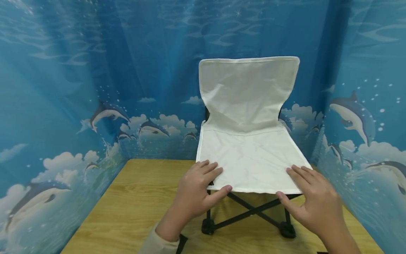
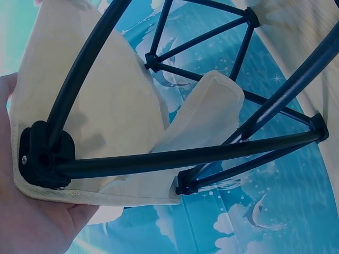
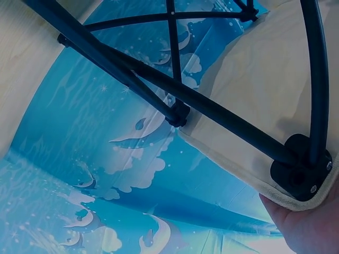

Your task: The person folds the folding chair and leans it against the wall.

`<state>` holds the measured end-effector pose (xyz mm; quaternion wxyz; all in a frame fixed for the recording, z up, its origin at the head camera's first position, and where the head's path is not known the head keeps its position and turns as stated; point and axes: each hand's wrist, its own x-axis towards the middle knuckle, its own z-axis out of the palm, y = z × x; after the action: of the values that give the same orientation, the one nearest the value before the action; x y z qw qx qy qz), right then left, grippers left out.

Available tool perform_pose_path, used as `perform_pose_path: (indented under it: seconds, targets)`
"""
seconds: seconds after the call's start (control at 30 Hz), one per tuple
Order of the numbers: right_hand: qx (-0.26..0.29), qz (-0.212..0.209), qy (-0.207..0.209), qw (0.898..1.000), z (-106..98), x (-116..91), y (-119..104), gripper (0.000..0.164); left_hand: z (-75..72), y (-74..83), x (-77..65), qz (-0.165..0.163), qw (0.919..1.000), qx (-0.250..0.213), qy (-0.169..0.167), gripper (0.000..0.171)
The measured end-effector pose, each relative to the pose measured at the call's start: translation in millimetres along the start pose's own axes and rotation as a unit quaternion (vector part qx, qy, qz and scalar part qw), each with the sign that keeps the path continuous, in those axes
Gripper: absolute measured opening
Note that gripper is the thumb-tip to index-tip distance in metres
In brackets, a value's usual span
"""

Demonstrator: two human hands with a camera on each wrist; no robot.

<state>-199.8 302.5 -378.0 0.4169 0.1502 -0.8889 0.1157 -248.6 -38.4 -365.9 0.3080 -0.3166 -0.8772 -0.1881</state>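
A small folding chair stands unfolded, its white fabric seat [image 1: 250, 155] and backrest [image 1: 248, 79] stretched over a black tube frame [image 1: 252, 211]. My left hand [image 1: 198, 187] rests on the seat's front left corner, fingers fairly straight on the fabric and thumb by the front edge. On the front right corner, my right hand [image 1: 320, 197] lies much the same way. The left wrist view looks under the seat, where a black corner joint [image 2: 46, 156] sits by my palm. A matching joint [image 3: 302, 166] shows beside my right palm in the right wrist view.
The chair stands on a wood-grain table [image 1: 127, 201]. Blue sheets [image 1: 152, 70] printed with dolphins and clouds enclose the back and both sides. Black feet [image 1: 207, 226] end the chair's front legs. Small dark objects [image 1: 182, 243] show at the bottom edge.
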Motion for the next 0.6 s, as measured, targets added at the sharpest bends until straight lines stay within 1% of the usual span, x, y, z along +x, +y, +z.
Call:
perform_pose_path:
  seconds: [0.37,0.6]
  targets:
    - [-0.002,-0.012,0.001,1.000,1.4,2.1,-7.1,0.073,-5.7,-5.5,-3.0,0.006,1.0000,-0.001,0.003,0.061]
    - [0.000,-0.007,-0.001,1.000,3.2,1.5,-11.9,0.073,-9.9,-8.3,-5.3,-0.002,1.0000,-0.004,-0.007,0.060]
